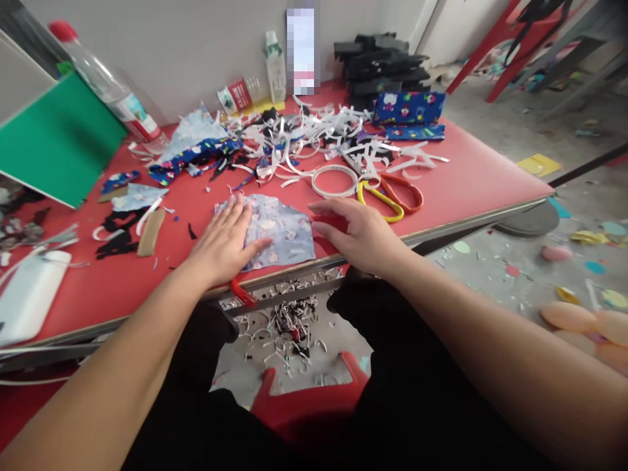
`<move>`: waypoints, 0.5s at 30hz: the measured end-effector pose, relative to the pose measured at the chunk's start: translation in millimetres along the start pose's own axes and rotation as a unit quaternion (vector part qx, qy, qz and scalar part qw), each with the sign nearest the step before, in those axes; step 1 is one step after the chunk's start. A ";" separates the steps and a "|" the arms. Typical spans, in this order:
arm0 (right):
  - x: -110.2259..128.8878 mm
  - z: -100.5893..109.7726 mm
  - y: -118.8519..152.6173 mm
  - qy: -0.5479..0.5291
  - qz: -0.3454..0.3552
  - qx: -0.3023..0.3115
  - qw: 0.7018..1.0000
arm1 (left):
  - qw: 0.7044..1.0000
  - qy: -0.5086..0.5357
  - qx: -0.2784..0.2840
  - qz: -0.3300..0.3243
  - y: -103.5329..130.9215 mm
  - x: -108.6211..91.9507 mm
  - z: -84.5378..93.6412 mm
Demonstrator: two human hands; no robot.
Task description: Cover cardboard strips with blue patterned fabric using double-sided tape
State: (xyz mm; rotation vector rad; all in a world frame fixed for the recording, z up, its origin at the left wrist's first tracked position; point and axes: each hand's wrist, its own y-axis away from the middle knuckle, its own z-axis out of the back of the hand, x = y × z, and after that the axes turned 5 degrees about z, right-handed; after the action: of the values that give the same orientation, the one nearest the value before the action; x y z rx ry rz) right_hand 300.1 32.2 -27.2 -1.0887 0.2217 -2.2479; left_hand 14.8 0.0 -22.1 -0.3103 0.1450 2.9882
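Head cam only here. The red table [466, 176] runs across the frame, its near metal edge slanting from lower left up to the right, and past that right edge there's just open grey floor [495, 275] dotted with coloured scraps. The front strip of the table is the only bare stretch; the lower left corner is taken by a white tray [27, 297], and a green board [59, 140] leans at upper left.

Further back it's messy: a big tangle of white paper strips [314, 140] across the upper middle, blue patterned fabric [196, 154] left of it, a tape ring [335, 181] and scissors with yellow and orange handles [387, 196] just right of centre. A clear bottle with a red cap [105, 85] lies tilted at upper left, and a black stack [380, 65] sits against the wall at the top.

The pale printed fabric piece [282, 232] lies flat at centre, right by the near edge. The left hand [223, 242] is pressed flat on its left part, fingers spread, gripping nothing. The right hand [356, 235] sits just beside the fabric's right edge, fingers straight and loose, holding nothing; can't tell if the fingertips actually touch the cloth.
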 end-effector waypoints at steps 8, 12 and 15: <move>54.1 -32.3 -6.9 0.065 0.240 0.092 0.964 | 1.000 -0.002 0.014 -0.001 -2.4 5.3 -5.3; 52.0 -51.8 -0.6 0.095 0.247 0.197 0.944 | 0.998 0.057 0.003 -0.009 -6.5 21.9 -8.9; 41.0 -55.3 6.3 0.126 0.241 0.213 0.938 | 0.997 0.072 0.021 -0.020 1.9 31.7 -0.4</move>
State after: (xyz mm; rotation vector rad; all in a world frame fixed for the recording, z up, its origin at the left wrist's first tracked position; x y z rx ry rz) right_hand 242.2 -3.7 -38.8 -0.4530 0.0841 -1.8594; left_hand -16.1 2.0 -29.1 -0.5188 0.2144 2.9184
